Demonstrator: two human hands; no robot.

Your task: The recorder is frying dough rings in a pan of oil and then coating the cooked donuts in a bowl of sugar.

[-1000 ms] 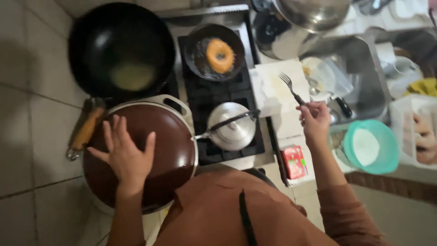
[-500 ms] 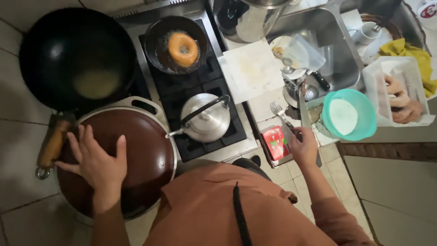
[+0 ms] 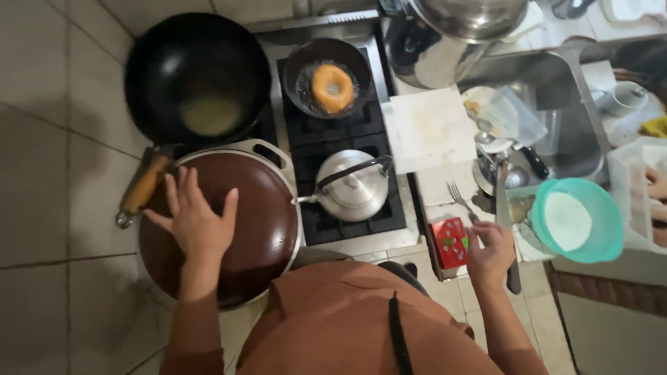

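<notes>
Overhead kitchen view: large pale floor tiles [image 3: 48, 173] at left and near, a black gas stove [image 3: 347, 132] at centre, a steel sink [image 3: 563, 118] at far right, under warm, even light.

We are standing in a home kitchen: a black gas stove [image 3: 347, 132] is carrying a steel kettle [image 3: 351, 186], beside a steel sink [image 3: 556, 90].
</notes>
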